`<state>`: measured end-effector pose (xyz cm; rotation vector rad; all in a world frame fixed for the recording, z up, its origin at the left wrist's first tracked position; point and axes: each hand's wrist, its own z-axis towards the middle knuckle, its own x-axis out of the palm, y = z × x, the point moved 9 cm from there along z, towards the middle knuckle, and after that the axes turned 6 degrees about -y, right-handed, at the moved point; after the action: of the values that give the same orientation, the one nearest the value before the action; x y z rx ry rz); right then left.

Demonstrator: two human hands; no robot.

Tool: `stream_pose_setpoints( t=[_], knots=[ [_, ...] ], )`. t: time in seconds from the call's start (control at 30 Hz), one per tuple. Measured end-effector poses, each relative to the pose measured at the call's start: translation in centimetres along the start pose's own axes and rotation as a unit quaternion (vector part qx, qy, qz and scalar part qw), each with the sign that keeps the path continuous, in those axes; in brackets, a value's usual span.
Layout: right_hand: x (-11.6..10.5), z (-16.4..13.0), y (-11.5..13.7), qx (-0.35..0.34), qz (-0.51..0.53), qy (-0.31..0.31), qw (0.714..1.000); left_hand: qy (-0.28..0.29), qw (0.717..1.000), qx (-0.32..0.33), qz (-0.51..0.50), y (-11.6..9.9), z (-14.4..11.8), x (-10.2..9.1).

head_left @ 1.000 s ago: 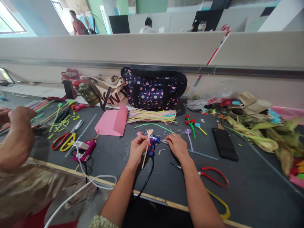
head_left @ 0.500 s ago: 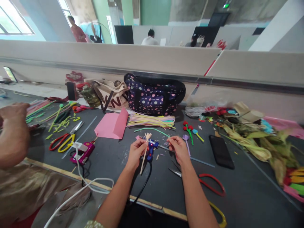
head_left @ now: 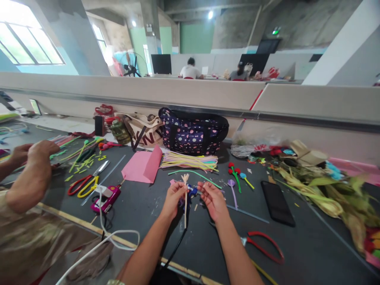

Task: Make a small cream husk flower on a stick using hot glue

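Note:
My left hand (head_left: 173, 198) grips a thin tan stick (head_left: 185, 202) with a frayed tuft at its top, held nearly upright over the dark table. My right hand (head_left: 212, 198) is raised beside it, fingers curled as if pinching something small that I cannot make out. A blue glue gun (head_left: 190, 192) lies on the table just behind my hands, mostly hidden by them, its black cord (head_left: 175, 247) running toward me.
Red and yellow scissors (head_left: 263, 247) lie at my right, a black phone (head_left: 277, 202) further right. Pink folded paper (head_left: 142, 166), a bundle of coloured straws (head_left: 190, 160) and a dotted bag (head_left: 192, 130) lie behind. A co-worker's arm (head_left: 29, 178), a pink glue gun (head_left: 105, 198) and scissors (head_left: 81, 185) are left. Dried husks (head_left: 326, 186) pile right.
My right hand has lifted off the table and come in close to the stick. The stick now stands more upright. The view has tilted upward.

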<state>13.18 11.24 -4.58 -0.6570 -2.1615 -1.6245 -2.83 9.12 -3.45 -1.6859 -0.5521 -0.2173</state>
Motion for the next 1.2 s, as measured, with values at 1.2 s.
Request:
stream_pose_setpoints(
  t=[1.2],
  knots=[
    [-4.5,1.9,5.1,-0.259,-0.297,-0.119,0.911,-0.1,0.992,0.04,0.068,0.8,0.6,6.6]
  ],
)
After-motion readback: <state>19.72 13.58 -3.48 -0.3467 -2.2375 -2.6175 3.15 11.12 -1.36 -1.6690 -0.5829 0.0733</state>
